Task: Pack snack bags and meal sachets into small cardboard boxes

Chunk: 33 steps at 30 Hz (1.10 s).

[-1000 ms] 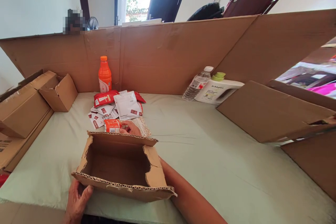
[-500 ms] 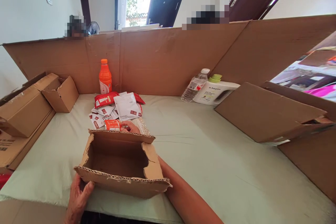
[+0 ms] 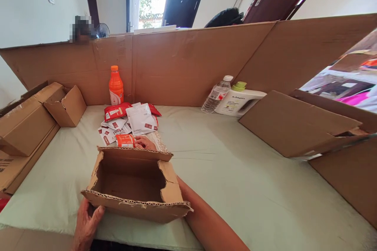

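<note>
In front of me stands a small cardboard box [image 3: 132, 182], its top open and its inside bare. My left hand [image 3: 88, 219] grips its near left corner, thumb on the front wall and some fingers hidden by the box. Beyond the far wall, my right hand [image 3: 145, 143] is closed at the right end of an orange-and-white packet [image 3: 124, 140]; my forearm passes along the box's right side. Part of that hand is hidden by the box. White sachets [image 3: 140, 119] and red packets [image 3: 117, 111] lie heaped just behind it.
An orange bottle [image 3: 116, 85] stands behind the heap. Farther right are a clear bottle [image 3: 216, 96] and a white jug [image 3: 240, 102]. Cardboard boxes flank both sides, left [image 3: 32, 125] and right [image 3: 297, 123]. A tall cardboard screen [image 3: 188, 66] closes off the back; a person's head shows beyond it.
The view has shifted slightly, so most things sit a little farther left. Both hands keep their places at the box and the orange-and-white packet.
</note>
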Available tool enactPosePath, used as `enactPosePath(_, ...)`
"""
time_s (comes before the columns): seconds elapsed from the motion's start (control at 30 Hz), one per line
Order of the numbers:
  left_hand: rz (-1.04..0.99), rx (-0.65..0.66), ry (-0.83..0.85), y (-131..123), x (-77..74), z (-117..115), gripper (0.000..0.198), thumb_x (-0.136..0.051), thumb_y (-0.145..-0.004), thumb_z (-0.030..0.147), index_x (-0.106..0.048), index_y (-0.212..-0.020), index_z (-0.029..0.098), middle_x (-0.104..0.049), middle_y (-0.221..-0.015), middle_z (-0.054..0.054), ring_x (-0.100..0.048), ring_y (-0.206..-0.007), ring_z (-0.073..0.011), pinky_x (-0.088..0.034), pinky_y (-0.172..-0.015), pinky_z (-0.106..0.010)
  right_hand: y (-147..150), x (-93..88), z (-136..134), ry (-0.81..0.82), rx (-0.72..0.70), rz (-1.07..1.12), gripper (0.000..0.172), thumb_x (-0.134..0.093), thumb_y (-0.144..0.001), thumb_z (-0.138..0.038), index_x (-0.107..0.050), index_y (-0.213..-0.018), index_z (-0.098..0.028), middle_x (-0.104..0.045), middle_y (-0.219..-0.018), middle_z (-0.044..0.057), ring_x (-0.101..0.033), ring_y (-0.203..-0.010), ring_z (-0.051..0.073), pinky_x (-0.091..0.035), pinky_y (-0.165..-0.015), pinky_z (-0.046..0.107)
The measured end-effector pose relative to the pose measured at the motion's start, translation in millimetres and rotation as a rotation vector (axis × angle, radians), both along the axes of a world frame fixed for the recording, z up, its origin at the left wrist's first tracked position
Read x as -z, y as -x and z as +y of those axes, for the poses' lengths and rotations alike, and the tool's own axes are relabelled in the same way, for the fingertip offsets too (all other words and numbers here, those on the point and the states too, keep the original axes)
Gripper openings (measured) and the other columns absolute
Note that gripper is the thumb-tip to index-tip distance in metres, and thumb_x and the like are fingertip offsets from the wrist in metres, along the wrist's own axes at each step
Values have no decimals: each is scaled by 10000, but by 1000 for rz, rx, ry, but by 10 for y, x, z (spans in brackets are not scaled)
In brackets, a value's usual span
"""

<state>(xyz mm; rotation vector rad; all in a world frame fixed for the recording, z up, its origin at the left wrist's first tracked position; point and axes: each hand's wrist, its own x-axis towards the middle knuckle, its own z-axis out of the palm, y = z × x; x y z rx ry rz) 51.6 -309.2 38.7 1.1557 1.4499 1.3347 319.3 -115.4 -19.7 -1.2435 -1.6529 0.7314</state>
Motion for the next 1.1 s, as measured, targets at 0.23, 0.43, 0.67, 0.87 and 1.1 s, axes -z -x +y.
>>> enactPosePath(0.23,37,17,-12,-6,-35,-5,768,-730,-670,773,-718,-1121,152,-765,-1116,-145,-700,-1074,-367,-581,-895,-396,-127,49,-74,22,-18,1,327,-630,-987,-363,-626,-1257,-178,-641,-1274,97,-660,-1062,224,-581,-894,434)
enactPosePath(0.43,44,34,-27,0,-50,3,761,-727,-680,762,-717,-1138,155,-752,-1160,-149,-673,-1140,-375,-557,-947,-402,-177,-1,-241,-25,-35,-16,320,-625,-990,-364,-631,-1255,-186,-631,-1302,100,-649,-1099,232,-567,-929,452)
enactPosePath(0.67,38,21,-28,4,-25,4,776,-732,-673,757,-716,-1157,150,-757,-1148,-141,-681,-1105,-368,-556,-925,-396,-168,-82,-293,-88,-50,-34,197,-606,-997,-376,-694,-1086,-224,-657,-1276,87,-613,-1173,227,-514,-1017,455)
enactPosePath(0.87,23,8,-54,6,5,12,655,-762,-670,724,-728,-1041,186,-759,-1085,-121,-659,-1149,-375,-532,-978,-410,-165,-70,-321,-79,-35,-34,255,-627,-987,-363,-670,-1161,-182,-645,-1288,93,-618,-1181,248,-516,-1012,486)
enactPosePath(1.1,20,34,-32,19,13,9,655,-754,-685,723,-717,-1047,178,-744,-1154,-133,-654,-1160,-379,-543,-959,-403,-161,-102,-323,-34,-31,23,265,-633,-985,-361,-664,-1175,-179,-659,-1247,89,-649,-1100,228,-554,-948,454)
